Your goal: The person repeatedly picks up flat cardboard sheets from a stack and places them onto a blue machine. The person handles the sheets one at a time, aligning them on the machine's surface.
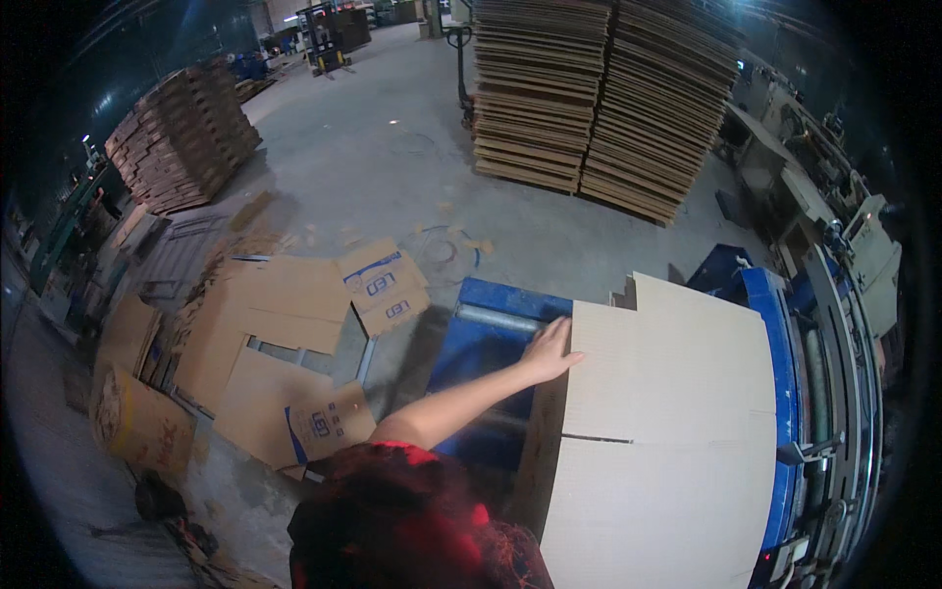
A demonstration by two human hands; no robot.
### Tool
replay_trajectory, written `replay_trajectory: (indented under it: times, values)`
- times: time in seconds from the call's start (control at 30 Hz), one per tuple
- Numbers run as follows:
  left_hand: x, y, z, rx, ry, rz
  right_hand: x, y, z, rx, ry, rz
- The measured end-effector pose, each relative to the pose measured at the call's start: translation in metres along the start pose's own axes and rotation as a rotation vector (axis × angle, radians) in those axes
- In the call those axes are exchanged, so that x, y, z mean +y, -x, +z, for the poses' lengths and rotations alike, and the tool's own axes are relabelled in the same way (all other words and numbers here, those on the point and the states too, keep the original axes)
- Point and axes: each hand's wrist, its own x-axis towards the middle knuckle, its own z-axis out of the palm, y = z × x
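Note:
My left hand [551, 351] is against the left edge of a stack of flat cardboard sheets [677, 383], near its far left corner. Its fingers stretch along the edge, and the thumb stands apart, reaching onto the top sheet. The top sheet is plain, pale brown and slotted near the middle of its left side. A blue machine bed [510, 294] with a metal roller carries the stack. A dark red and black sleeve covers my upper arm. My right hand is out of view.
Printed cardboard pieces [324, 422] lie on a low frame at left, beside a yellowish drum [147, 422]. Tall cardboard stacks [599, 98] and a pallet jack [461, 69] stand beyond. Machine rails [844, 422] run along the right. A brown stack [182, 137] and a forklift [322, 44] are farther back.

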Motion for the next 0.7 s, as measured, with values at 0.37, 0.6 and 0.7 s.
replay_trajectory:
  times: [0.37, 0.6, 0.7]
  values:
    - [0.008, 0.014, 0.034, -0.401, 1.433, -0.438, 0.113, 0.359, -0.183, 1.213, -0.451, 0.734]
    - [0.029, -0.028, 0.014, -0.757, 1.238, -0.421, 0.143, 0.457, -0.172, 1.195, -0.692, 0.555]
    - [0.058, -0.028, 0.010, -0.736, 1.001, -0.007, 0.132, 0.427, -0.181, 1.420, -1.021, 0.381]
